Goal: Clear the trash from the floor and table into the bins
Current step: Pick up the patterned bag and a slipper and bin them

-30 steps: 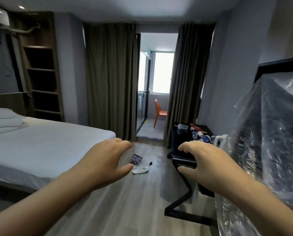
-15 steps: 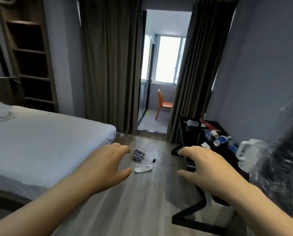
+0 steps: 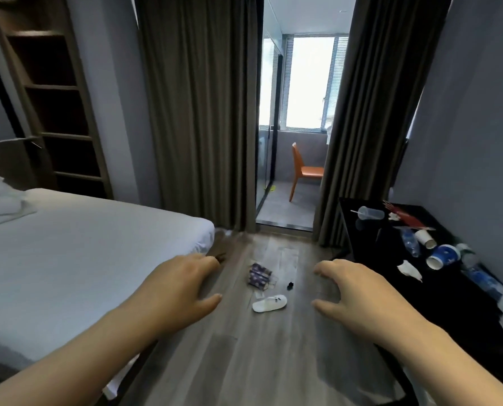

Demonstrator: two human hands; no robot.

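The bed bounds the left; the left hand hovers empty, fingers loosely spread; purple wrapper, white slipper and dark scrap lie on the floor; the right hand is likewise empty; cups and bottles litter the black table. Likely errors: binning the slipper; knocking the blue cup off the table edge; the aisle between bed and table lies open.
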